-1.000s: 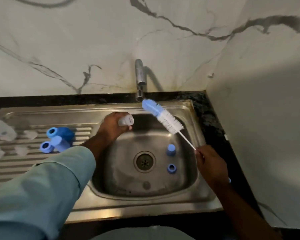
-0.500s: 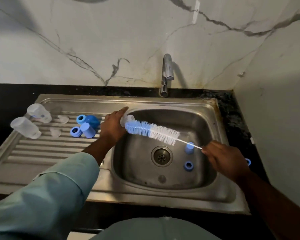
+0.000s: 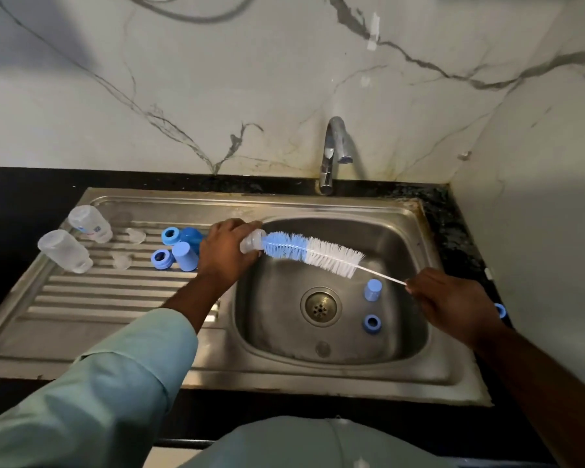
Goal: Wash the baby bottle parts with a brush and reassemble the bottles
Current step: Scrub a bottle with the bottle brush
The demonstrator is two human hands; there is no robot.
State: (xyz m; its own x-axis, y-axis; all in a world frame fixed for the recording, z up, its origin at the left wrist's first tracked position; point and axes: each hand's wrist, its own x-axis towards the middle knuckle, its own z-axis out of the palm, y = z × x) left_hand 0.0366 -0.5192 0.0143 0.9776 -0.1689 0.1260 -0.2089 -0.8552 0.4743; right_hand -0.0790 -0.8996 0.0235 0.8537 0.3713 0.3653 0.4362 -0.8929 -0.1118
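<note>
My left hand grips a small clear bottle over the left edge of the sink basin, its mouth facing right. My right hand holds the thin white handle of a blue and white bottle brush, whose blue tip touches the bottle's mouth. A blue cap and a blue ring lie in the basin. On the drainboard lie two clear bottles, blue caps and rings, and clear teats.
A chrome tap stands behind the basin against the marble wall. The drain is in the basin's middle. A side wall closes in on the right, with a black counter edge between it and the sink.
The brush has swung down from pointing up at the tap to lying level, and its blue tip has reached the mouth of the bottle in my left hand.
</note>
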